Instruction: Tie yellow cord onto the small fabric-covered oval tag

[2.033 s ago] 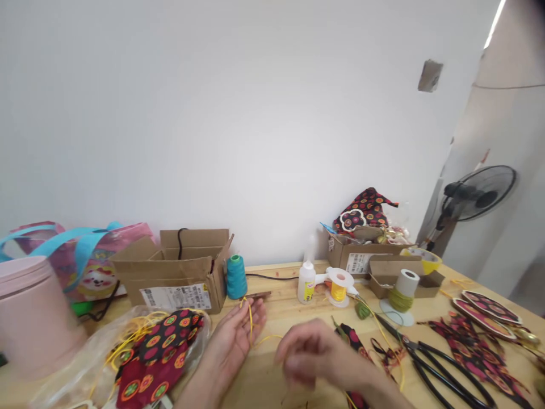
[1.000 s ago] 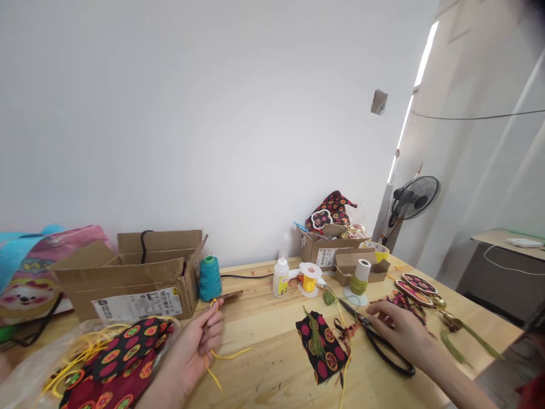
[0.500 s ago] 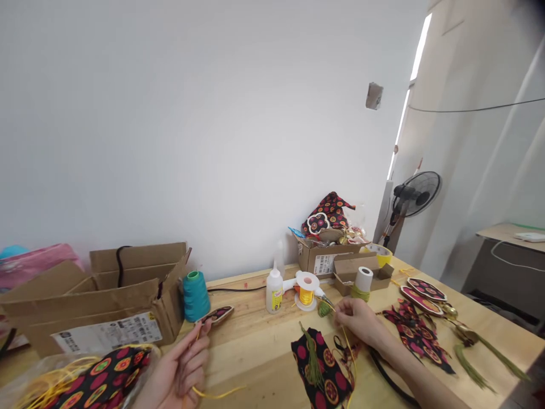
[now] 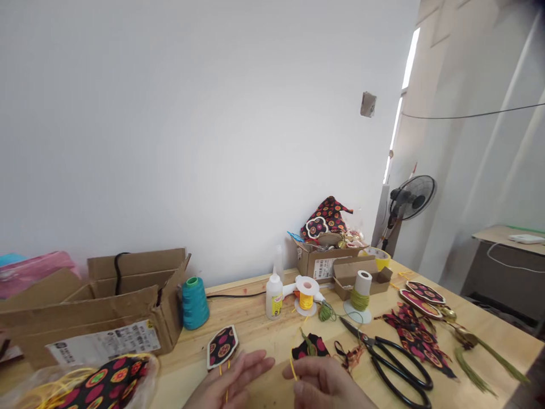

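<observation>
My left hand [image 4: 240, 378] is low in the middle, its fingers stretched out to the right. Just beyond it is a padded pointed patch [image 4: 222, 346] in black fabric with round motifs and a pale edge. Two strands of yellow cord run down from the patch, across my left hand. Facing it, my right hand [image 4: 327, 383] has its fingertips closed on a piece of yellow cord [image 4: 292, 363]. Behind my right hand lies black patterned fabric [image 4: 313, 345] with a green tassel, partly hidden. Black-handled scissors [image 4: 394, 363] lie to the right.
Along the back stand an open carton [image 4: 106, 318], a teal thread cone [image 4: 196, 304], a glue bottle [image 4: 275, 295], a yellow cord spool [image 4: 306, 300] and a green cord spool [image 4: 360, 299]. Fabric scraps [image 4: 415, 335] and finished-looking patches [image 4: 421, 301] lie right. Bagged fabric [image 4: 110, 380] lies front left.
My right hand has moved left and nearer, toward my left hand, uncovering the scissors. My left hand has moved right and its fingers have straightened. The patch now shows its broad patterned face.
</observation>
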`<state>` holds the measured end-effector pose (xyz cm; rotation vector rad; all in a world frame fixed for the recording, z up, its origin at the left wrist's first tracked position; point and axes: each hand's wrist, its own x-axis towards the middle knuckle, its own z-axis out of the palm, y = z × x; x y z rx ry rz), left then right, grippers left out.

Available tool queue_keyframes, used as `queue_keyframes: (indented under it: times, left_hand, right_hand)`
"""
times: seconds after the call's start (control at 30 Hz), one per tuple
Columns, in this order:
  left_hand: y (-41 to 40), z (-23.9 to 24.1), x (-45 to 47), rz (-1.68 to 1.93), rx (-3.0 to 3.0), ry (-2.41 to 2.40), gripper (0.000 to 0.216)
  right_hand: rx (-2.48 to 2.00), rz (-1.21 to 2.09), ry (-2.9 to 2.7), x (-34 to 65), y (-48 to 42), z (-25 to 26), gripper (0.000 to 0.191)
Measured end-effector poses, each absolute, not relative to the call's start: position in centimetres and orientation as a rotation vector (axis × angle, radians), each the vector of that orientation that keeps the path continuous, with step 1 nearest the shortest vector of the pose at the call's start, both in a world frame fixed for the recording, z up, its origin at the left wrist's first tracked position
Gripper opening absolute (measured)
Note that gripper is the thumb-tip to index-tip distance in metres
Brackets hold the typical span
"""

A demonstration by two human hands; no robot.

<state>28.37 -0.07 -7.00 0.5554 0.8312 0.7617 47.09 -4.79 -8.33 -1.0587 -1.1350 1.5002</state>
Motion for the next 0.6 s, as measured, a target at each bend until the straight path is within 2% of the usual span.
queue_keyframes:
  times: [0.13,0.23,0.37,0.6]
  left_hand:
    - [0.8,-6.8,27.1,0.885,0.558,0.828,0.019]
    - [0.8,-6.2,26.9,0.917,0.585,0.832,0.022]
    - [0.4,-5.7,27.2,0.908,0.564,0.837,0.023]
    - [0.1,-5.2,27.0,0.947,0.563,0.848,0.022]
  right_hand:
    - [-1.165,1.354,-1.023,50.4,-2.9,-5.9,0.044]
    - [-1.165,1.144,-0.9,53.3,-0.9,-3.2,0.049]
    - [-1.204,0.965,-1.034,54.6,2.3,-1.0,0.053]
    - [-1.202,0.869,-1.378,52.0,5.4,2.1,0.057]
